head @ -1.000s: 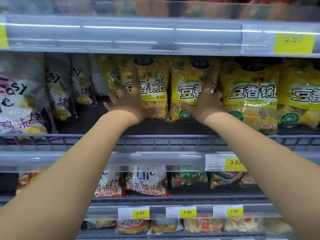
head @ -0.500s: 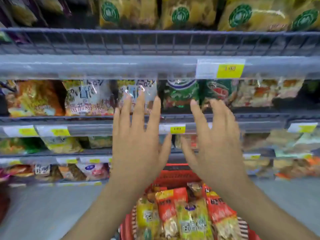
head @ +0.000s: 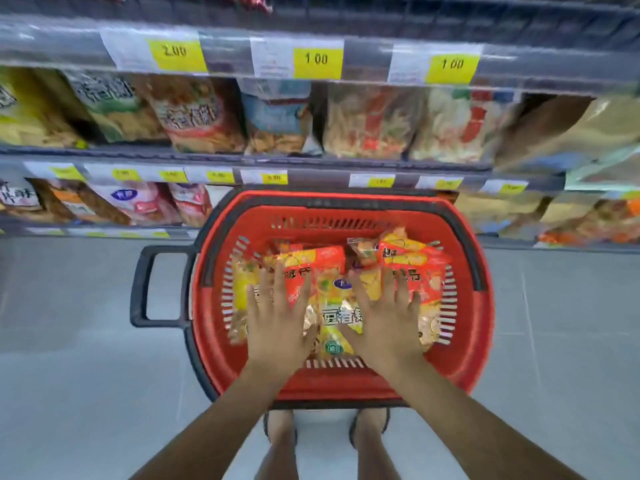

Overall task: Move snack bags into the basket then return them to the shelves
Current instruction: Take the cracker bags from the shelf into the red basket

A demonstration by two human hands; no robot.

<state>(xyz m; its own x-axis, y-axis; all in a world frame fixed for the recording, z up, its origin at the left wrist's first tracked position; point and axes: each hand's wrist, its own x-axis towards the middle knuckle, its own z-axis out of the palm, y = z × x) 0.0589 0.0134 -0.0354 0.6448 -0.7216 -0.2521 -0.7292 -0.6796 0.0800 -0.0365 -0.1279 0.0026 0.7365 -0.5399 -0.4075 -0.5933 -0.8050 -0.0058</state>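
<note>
Both hands are over the red basket (head: 464,341) on the floor, fingers spread flat. The left hand (head: 277,327) and the right hand (head: 384,323) are above the snack bags (head: 332,303), glossy yellow and orange-red packs heaped inside; whether they touch is unclear. Blurred shelves (head: 311,161) of packets stand behind.
</note>
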